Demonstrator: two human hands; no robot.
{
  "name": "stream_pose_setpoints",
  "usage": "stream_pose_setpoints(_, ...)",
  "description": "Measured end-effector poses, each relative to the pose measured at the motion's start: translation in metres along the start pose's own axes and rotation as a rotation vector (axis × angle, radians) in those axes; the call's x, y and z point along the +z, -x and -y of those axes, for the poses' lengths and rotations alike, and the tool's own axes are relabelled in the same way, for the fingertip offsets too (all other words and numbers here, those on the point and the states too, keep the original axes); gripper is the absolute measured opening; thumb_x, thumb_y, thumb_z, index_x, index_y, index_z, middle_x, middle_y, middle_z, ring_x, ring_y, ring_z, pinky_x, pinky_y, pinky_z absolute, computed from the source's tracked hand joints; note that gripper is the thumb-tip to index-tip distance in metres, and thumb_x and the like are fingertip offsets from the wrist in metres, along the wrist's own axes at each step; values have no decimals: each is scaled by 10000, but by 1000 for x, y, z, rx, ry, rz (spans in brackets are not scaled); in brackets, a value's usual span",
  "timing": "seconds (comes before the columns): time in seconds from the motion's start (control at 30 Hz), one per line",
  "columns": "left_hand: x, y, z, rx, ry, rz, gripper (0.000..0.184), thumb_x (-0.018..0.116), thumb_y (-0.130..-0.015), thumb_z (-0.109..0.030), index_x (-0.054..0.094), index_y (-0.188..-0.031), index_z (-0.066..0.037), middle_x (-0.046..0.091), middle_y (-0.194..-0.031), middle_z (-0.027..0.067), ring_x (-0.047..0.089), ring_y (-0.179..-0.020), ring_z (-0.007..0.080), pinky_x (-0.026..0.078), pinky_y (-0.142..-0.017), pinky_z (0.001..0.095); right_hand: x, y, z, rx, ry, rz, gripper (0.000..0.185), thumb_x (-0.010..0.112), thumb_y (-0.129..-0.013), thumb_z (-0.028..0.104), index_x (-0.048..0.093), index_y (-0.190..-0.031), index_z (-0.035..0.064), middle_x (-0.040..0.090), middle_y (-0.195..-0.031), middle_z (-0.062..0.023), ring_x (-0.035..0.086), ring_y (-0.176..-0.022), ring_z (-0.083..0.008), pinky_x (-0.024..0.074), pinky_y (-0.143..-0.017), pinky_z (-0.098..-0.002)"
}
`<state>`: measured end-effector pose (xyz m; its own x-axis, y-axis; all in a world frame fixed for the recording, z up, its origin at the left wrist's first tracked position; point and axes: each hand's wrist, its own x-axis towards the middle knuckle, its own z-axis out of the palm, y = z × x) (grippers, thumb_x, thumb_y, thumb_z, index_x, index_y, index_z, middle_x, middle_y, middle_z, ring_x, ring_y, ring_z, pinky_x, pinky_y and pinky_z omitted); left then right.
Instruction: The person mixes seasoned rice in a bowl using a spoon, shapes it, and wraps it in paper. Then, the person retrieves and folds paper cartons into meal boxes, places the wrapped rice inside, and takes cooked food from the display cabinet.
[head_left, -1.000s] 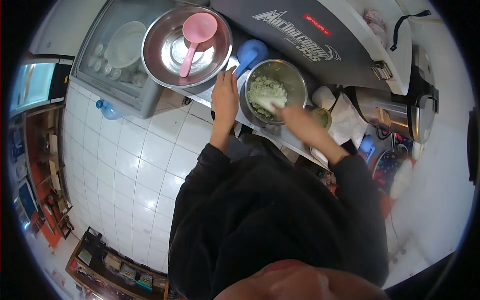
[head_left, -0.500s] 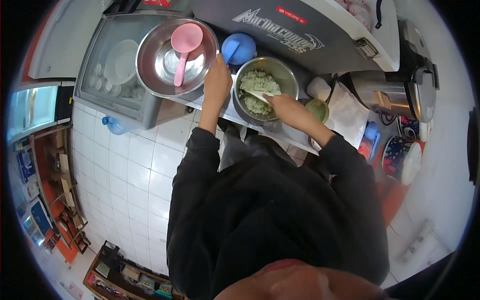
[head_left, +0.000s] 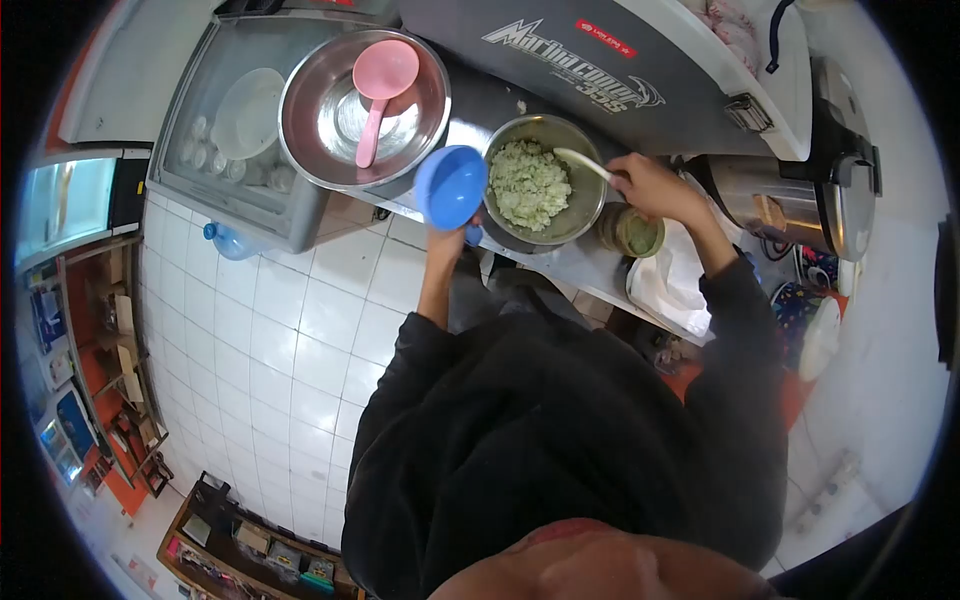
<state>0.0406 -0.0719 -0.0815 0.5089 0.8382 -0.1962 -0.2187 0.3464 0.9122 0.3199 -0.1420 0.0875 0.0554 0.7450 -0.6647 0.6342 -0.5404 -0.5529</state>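
A blue ladle is in my left hand, its bowl raised beside the steel pot and its inside facing up toward me. My right hand grips the handle of a pale spatula at the pot's right rim. The spatula's far end reaches into the pot over pale green rice-like food. Left of the pot, a wide steel bowl holds a pink ladle. A jar with green contents stands just below my right hand.
Behind the pot rises a grey cooler box. A large steel cooker stands at the right, with white paper near the counter edge. A glass-topped freezer is at the left, and a blue bottle is below it.
The blue ladle has been lifted from behind the counter's front area and turned bowl up. My right hand has moved right, drawing the spatula toward the pot's rim.
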Motion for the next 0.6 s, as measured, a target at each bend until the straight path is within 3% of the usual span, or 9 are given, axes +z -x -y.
stream_pose_setpoints(0.1, 19, -4, 9, -33, -35, -57, 61, 531, -845, 8, 566, -894, -2, 568, -680, 51, 536, -525, 129, 440, -507, 249, 16, -27, -18, 122, 98, -75, 265, 496, -887, 208, 601, -920, -33, 547, -593, -81, 521, -417, -136, 404, -349, -295)
stream_pose_setpoints(0.2, 26, -6, 15, 20, 92, -82, 84, 522, -811, 49, 566, -871, 10, 586, -689, 54, 554, -540, 128, 433, -478, 247, 17, -32, -41, 366, -507, 274, 272, 460, -919, 252, 541, -921, -7, 500, -596, -61, 436, -383, -109, 328, -298, -255)
stream_pose_setpoints(0.23, 27, -6, 16, 25, 98, -82, 84, 522, -811, 49, 566, -871, 10, 586, -689, 54, 554, -540, 128, 433, -478, 247, 28, -34, -49, 366, -501, 269, 272, 460, -919, 252, 541, -921, -7, 500, -596, -61, 436, -383, -109, 328, -298, -255)
stream_pose_setpoints(0.3, 28, -9, 19, 62, -8, -112, 90, 528, -783, 60, 564, -855, 20, 587, -686, 54, 558, -547, 128, 435, -485, 247, 51, -25, -61, 309, -915, 445, 299, 431, -942, 266, 511, -1036, -6, 481, -623, -53, 422, -419, -86, 359, -334, -239)
stream_pose_setpoints(0.37, 27, -7, 17, 38, -29, -93, 94, 536, -768, 58, 568, -847, 19, 587, -689, 53, 557, -548, 126, 435, -490, 247, 81, -2, 1, 311, -487, 21, 236, 448, -937, 190, 526, -1081, 19, 551, -630, -88, 499, -430, -144, 400, -353, -296)
stream_pose_setpoints(0.43, 24, -6, 18, 16, -69, -66, 98, 544, -752, 55, 572, -838, 18, 587, -691, 52, 556, -548, 125, 435, -495, 247, 160, -26, -21, -42, 354, -308, 254, 453, -876, 81, 516, -1081, -56, 618, -730, -217, 621, -584, -328, 491, -495, -411)
stream_pose_setpoints(0.47, 26, -6, 22, 67, -98, -125, 93, 562, -738, 46, 576, -826, 18, 584, -680, 45, 552, -551, 116, 432, -500, 244, 168, -30, -4, -42, 347, -311, 254, 453, -876, 81, 516, -1081, -56, 618, -730, -217, 621, -584, -328, 491, -495, -411)
stream_pose_setpoints(0.53, 29, -9, 25, 114, -125, -167, 90, 580, -725, 37, 580, -813, 18, 581, -669, 39, 548, -553, 108, 429, -505, 241, 167, -28, 28, 45, 357, -324, 248, 443, -816, 21, 520, -1009, -115, 612, -824, -293, 619, -769, -436, 502, -635, -468)
stream_pose_setpoints(0.6, 29, -11, 26, 144, -154, -222, 79, 591, -711, 37, 588, -787, 19, 587, -672, 30, 547, -578, 89, 423, -507, 236, 137, -31, 35, 0, 365, -223, 252, 440, -824, 29, 531, -1005, -121, 612, -854, -285, 626, -779, -425, 513, -652, -457)
